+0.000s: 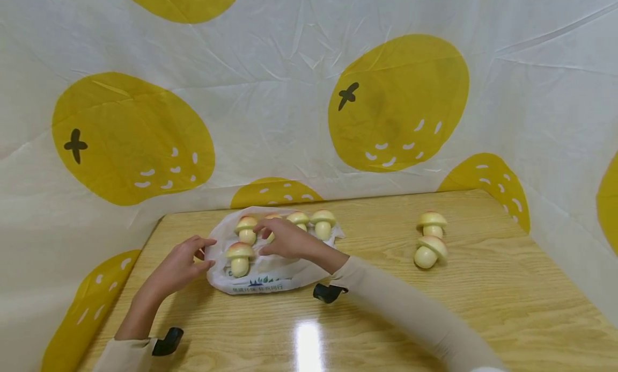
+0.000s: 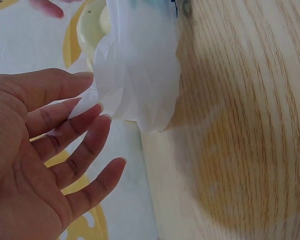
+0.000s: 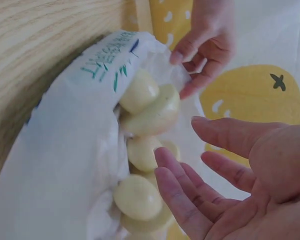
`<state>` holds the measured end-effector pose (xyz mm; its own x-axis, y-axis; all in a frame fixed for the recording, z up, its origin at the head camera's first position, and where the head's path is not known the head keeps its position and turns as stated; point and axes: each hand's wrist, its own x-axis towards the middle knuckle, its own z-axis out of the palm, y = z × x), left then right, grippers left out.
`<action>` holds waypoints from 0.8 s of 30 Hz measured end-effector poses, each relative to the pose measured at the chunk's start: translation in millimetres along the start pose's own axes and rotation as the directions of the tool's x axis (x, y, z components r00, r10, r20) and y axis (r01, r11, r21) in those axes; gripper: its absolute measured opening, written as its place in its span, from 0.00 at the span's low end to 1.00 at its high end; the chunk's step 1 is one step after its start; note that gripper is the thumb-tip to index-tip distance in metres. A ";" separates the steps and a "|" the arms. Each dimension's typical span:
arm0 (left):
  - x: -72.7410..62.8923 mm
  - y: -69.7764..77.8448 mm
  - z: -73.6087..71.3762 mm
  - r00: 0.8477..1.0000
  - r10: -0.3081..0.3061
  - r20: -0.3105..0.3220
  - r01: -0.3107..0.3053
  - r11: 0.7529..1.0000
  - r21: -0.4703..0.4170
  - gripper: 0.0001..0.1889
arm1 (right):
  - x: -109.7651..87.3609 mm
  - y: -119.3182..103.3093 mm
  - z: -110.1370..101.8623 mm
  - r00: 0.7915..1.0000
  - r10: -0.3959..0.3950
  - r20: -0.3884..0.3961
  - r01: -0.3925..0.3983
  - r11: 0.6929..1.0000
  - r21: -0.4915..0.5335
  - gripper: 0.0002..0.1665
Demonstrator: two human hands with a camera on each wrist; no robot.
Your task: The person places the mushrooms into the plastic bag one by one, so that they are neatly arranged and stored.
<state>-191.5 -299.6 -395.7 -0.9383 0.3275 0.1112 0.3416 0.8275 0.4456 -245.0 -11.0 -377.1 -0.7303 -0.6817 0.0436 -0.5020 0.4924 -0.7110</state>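
Mushroom-shaped pieces [image 1: 240,266], five of them, sit on white plastic bag [image 1: 301,272] film at the far left of the worktop [image 1: 241,329]. In the right wrist view a fold of the film rises beside them, and green and blue printing runs along the side towards the person. The foremost piece is the one that counts: it lies between the two hands, to the right of the left fingertips and just left of, and a little nearer the person than, the right thumb. Its long axis runs from a reddish-topped cap, on the far side, to a rounded stem end facing the person; whether it stands or leans I cannot tell. Of the two, the right hand [image 1: 285,240] looks marginally nearer. Its grip is apart, thumb and fingers spread with nothing between them, the forefinger beside the caps of the back row. The left hand [image 1: 178,264] also has its grip apart, at the bag's left edge; a thin flap of film meets its fingers in the left wrist view, with no pinch visible.

Well to the right, a separate pair of pieces [image 1: 431,248] rests on the bare wood, one touching or nearly touching the other. Beyond the worktop hangs a pale cloth [image 1: 270,114] printed with large yellow fruit.
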 end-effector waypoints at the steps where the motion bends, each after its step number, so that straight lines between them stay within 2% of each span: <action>1: -0.1 -0.2 0.4 1.000 0.001 0.000 -0.001 1.000 0.000 0.22 | -2.6 0.8 -2.8 1.000 -0.002 0.003 0.002 1.000 -0.001 0.29; 9: 0.4 -0.6 1.0 1.000 -0.004 0.003 0.004 1.000 0.009 0.22 | -24.4 8.0 -27.4 0.998 0.041 0.038 -0.043 0.999 0.034 0.26; 15: 0.5 -0.1 0.5 1.000 -0.003 -0.001 0.003 1.000 0.006 0.22 | -41.0 17.8 -42.7 0.999 0.028 0.042 -0.030 0.998 0.050 0.23; 21: 0.7 -0.1 0.8 1.000 -0.010 0.002 0.010 1.000 -0.001 0.22 | -60.0 26.3 -58.6 0.998 0.054 0.043 -0.056 0.997 0.057 0.22; 24: 0.5 0.1 0.7 1.000 -0.012 0.004 0.012 1.000 0.000 0.22 | -67.7 29.4 -66.3 0.998 0.031 0.047 -0.034 0.997 0.068 0.21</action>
<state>-191.9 -299.1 -396.2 -0.9421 0.3194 0.1022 0.3303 0.8315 0.4466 -241.0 85.5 -354.4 -0.7230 -0.6908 -0.0113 -0.4439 0.4771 -0.7585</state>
